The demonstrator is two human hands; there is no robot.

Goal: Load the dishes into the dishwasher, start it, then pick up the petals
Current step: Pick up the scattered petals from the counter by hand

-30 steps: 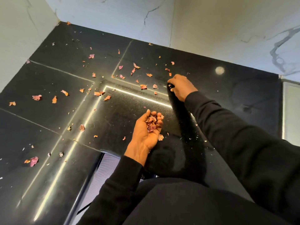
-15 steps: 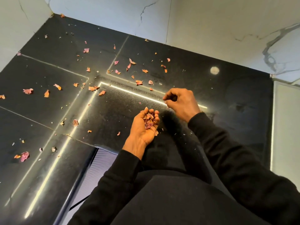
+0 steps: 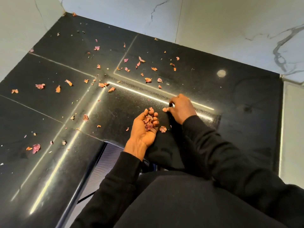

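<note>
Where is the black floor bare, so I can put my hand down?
Bare floor: on the right, between the right hand and the white wall, around the round light spot. Also between the bright strip and the left hand. Petals crowd the far middle and left.

Two hands show: a left hand (image 3: 143,131) and a right hand (image 3: 181,107). Loose petals (image 3: 40,86) number several dozen (the smallest scraps defy exact counting), plus one small heap (image 3: 148,122).
</note>
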